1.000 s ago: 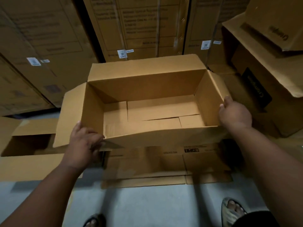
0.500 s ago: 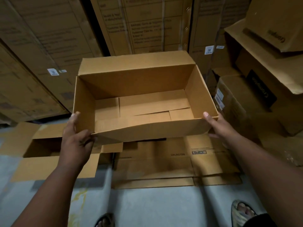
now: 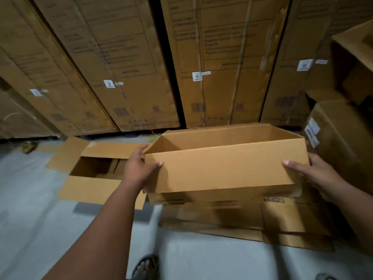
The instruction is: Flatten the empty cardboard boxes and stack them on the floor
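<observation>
I hold an open, empty brown cardboard box [image 3: 222,170] in front of me, its near long wall facing me and its inside mostly hidden. My left hand [image 3: 139,166] grips its left end, thumb on the front wall and fingers round the corner. At the box's right end, my right hand [image 3: 314,174] grips with its thumb lying on the front wall. Below the box, a stack of flattened boxes [image 3: 252,221] lies on the grey floor [image 3: 40,209].
Another open box [image 3: 94,170] with spread flaps sits on the floor at the left. Tall printed cartons [image 3: 125,63] line the back. More boxes [image 3: 339,142] pile up at the right. My sandalled foot [image 3: 145,267] stands near the bottom edge.
The box has tipped and dropped lower, so I now see its front wall instead of its inside. My view swung to the left, and both hands kept their hold on the box's ends.
</observation>
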Demonstrator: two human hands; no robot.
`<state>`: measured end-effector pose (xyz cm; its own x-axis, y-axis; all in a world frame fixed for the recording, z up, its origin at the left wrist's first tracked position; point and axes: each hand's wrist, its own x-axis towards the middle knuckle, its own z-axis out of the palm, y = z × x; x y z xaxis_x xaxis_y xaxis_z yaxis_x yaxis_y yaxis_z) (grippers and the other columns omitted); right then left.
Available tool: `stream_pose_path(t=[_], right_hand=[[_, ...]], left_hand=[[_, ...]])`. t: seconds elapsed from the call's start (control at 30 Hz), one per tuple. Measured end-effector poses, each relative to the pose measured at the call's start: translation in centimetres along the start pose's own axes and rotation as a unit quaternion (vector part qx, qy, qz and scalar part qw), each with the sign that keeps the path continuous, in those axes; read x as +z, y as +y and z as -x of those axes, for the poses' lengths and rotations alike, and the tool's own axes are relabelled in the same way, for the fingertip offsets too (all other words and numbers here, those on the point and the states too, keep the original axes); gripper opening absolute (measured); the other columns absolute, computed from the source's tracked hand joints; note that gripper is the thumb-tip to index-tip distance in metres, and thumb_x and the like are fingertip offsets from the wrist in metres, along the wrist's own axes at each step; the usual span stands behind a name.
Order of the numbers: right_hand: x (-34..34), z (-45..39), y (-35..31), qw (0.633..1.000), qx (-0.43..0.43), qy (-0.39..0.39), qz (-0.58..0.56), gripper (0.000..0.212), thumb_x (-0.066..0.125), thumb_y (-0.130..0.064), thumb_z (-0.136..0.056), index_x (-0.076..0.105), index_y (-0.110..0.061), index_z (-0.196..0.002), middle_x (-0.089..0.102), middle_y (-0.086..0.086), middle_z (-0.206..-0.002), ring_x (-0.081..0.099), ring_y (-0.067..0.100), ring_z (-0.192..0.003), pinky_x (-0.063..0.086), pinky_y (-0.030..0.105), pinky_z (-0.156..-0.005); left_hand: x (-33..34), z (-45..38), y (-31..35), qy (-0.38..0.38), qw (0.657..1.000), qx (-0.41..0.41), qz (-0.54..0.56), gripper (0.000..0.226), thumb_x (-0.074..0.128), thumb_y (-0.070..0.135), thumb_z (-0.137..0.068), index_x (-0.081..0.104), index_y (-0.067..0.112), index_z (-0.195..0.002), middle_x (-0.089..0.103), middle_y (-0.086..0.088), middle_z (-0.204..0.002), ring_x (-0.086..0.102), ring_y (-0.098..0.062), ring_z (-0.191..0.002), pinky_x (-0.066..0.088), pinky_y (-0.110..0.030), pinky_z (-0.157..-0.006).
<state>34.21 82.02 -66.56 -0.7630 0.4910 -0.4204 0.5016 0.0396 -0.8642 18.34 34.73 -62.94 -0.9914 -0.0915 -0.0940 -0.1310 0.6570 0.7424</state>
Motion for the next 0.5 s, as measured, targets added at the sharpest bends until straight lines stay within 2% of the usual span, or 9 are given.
stream_pose_path(t=[0.07,0.13,0.2,0.27,0.33,0.37,0.43,0.5], right_hand=[[0.0,-0.5,0.7,0.999,0.042,0.016,-0.014,0.102,0.094,-0.055,-0.074,0.051,-0.017,-0.158,0.065,0.01,-0.138,0.063,0.034,-0.119,0.058,0.056,-0.095],[0.0,-1.2,1.9,0.997,0.073,0.015,-0.039,0.09,0.096,-0.058,-0.072,0.062,-0.017,-0.145,0.072,0.013,-0.132,0.071,0.039,-0.113,0.062,0.061,-0.091],[-0.2,-1.6,2.7,0.996,0.082,0.0,-0.045,0.079,0.098,-0.059,-0.069,0.068,-0.019,-0.13,0.077,0.014,-0.123,0.075,0.043,-0.107,0.062,0.068,-0.091],[-0.5,-2.1,3.8,0.994,0.104,-0.009,-0.032,0.089,0.101,-0.064,-0.059,0.068,-0.019,-0.129,0.079,0.015,-0.119,0.077,0.044,-0.104,0.061,0.072,-0.091],[-0.8,-3.0,5.6,0.992,0.126,0.0,-0.016,0.103,0.1,-0.072,-0.049,0.066,-0.021,-0.132,0.077,0.015,-0.121,0.076,0.045,-0.105,0.061,0.071,-0.09],[-1.2,-3.6,6.9,0.992,0.127,0.007,-0.012,0.107,0.097,-0.078,-0.046,0.065,-0.023,-0.132,0.076,0.014,-0.123,0.075,0.045,-0.106,0.061,0.07,-0.091],[-1.4,-5.1,9.7,0.991,0.131,0.04,-0.002,0.116,0.092,-0.09,-0.04,0.065,-0.026,-0.133,0.074,0.011,-0.126,0.073,0.043,-0.108,0.06,0.068,-0.093],[-1.2,-5.5,11.3,0.987,0.149,0.066,0.009,0.126,0.087,-0.095,-0.042,0.06,-0.025,-0.143,0.069,0.011,-0.133,0.07,0.042,-0.112,0.059,0.066,-0.095]], left_hand=[[0.4,-0.5,-1.2,0.015,0.991,-0.068,0.116,0.101,0.098,0.03,-0.081,0.039,0.037,-0.163,0.056,-0.007,-0.14,0.056,-0.032,-0.123,0.055,-0.057,-0.106],[1.2,-0.7,-2.7,-0.012,0.974,-0.124,0.187,0.101,0.101,0.034,-0.074,0.046,0.029,-0.159,0.058,-0.003,-0.142,0.06,-0.033,-0.123,0.056,-0.061,-0.104],[2.3,-0.5,-3.9,-0.062,0.968,-0.144,0.197,0.082,0.1,0.033,-0.073,0.059,0.025,-0.143,0.068,-0.009,-0.138,0.069,-0.036,-0.118,0.061,-0.061,-0.096],[3.5,-0.3,-4.3,-0.099,0.97,-0.13,0.181,0.057,0.091,0.02,-0.087,0.061,0.025,-0.135,0.071,-0.01,-0.129,0.07,-0.036,-0.115,0.062,-0.058,-0.094],[4.4,-0.2,-4.6,-0.128,0.973,-0.115,0.151,0.053,0.088,0.022,-0.091,0.059,0.031,-0.134,0.071,-0.005,-0.127,0.07,-0.033,-0.115,0.061,-0.054,-0.094],[4.9,-0.3,-5.0,-0.15,0.974,-0.114,0.129,0.058,0.092,0.031,-0.088,0.058,0.036,-0.135,0.071,-0.002,-0.128,0.069,-0.032,-0.115,0.061,-0.055,-0.097],[6.0,-0.2,-6.2,-0.175,0.976,-0.104,0.079,0.087,0.1,0.053,-0.071,0.051,0.041,-0.143,0.07,0.003,-0.132,0.069,-0.029,-0.118,0.059,-0.057,-0.103],[7.4,0.0,-7.9,-0.146,0.982,-0.118,0.028,0.11,0.102,0.06,-0.061,0.046,0.033,-0.151,0.067,0.004,-0.131,0.067,-0.028,-0.118,0.057,-0.057,-0.106]])
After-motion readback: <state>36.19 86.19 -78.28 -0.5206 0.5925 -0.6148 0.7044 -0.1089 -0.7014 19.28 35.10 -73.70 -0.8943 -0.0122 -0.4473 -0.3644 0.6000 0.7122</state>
